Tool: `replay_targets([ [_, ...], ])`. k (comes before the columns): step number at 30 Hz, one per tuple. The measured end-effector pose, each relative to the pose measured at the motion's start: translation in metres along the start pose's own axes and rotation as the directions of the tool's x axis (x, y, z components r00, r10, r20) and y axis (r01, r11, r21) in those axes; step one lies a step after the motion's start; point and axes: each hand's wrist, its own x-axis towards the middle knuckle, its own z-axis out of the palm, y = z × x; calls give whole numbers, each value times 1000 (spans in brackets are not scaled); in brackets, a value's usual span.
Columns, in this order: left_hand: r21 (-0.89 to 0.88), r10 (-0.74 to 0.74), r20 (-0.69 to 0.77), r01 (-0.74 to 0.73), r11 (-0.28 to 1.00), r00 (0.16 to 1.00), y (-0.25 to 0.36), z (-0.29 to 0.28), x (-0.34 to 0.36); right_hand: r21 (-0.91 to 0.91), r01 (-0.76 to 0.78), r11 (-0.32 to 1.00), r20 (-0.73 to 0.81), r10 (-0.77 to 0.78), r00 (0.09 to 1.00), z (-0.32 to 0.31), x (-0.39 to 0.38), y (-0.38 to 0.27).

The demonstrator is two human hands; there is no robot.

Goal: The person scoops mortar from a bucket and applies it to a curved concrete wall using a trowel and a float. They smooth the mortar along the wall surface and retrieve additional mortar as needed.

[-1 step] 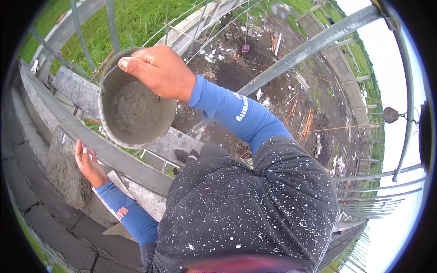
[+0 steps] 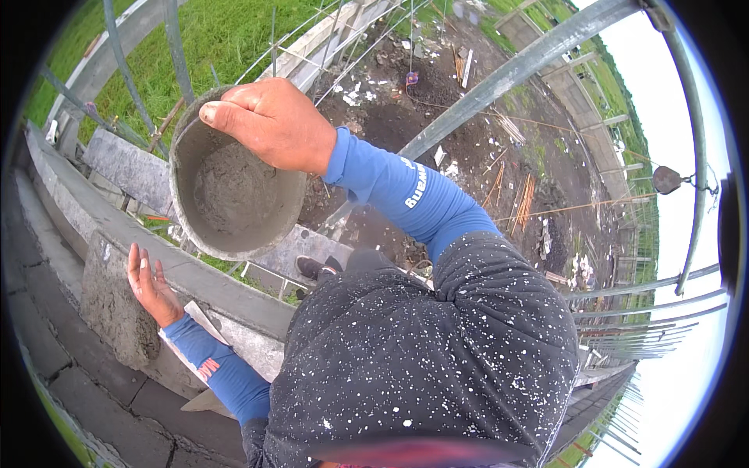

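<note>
My right hand [image 2: 277, 125] is closed on the far rim of a round, cement-crusted bucket [image 2: 285, 209], its thumb lying over the edge. Grey wet mortar [image 2: 234, 187] sits in the bottom of that bucket, whose mouth is tilted toward me. Lower left, my left hand [image 2: 152, 287] is empty, palm up with its fingers apart. Close beside it lies a slab-like piece caked with grey mortar [image 2: 117, 300], next to the curved concrete ledge [image 2: 199, 277]. The fingers of my right hand are partly hidden behind its back.
Upright metal bars [image 2: 178, 54] stand at the upper left. A thick metal pole [image 2: 515, 74] slants across the upper right, with a pulley [image 2: 667, 179] hanging beyond it. Narrow planks [image 2: 300, 248] run under my shoe [image 2: 312, 267], high above muddy, littered ground [image 2: 390, 129].
The background has slid slightly left and the bucket has shifted a touch lower. Both hands keep the same pose, the right one still gripping the bucket.
</note>
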Motion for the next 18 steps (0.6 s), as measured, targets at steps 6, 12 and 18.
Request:
replay_targets([
  [6, 130, -76, 264, 42, 991, 961, -21, 101, 24, -161, -111, 981, -35, 107, 994, -125, -81, -25],
  [12, 232, -49, 504, -80, 969, 862, -8, 281, -39, -51, -270, 962, -265, 247, 932, -243, -217, -64],
  [18, -227, 384, 771, -344, 911, 508, 55, 491, -215, -154, -461, 874, -343, 391, 854, -318, -387, -127],
])
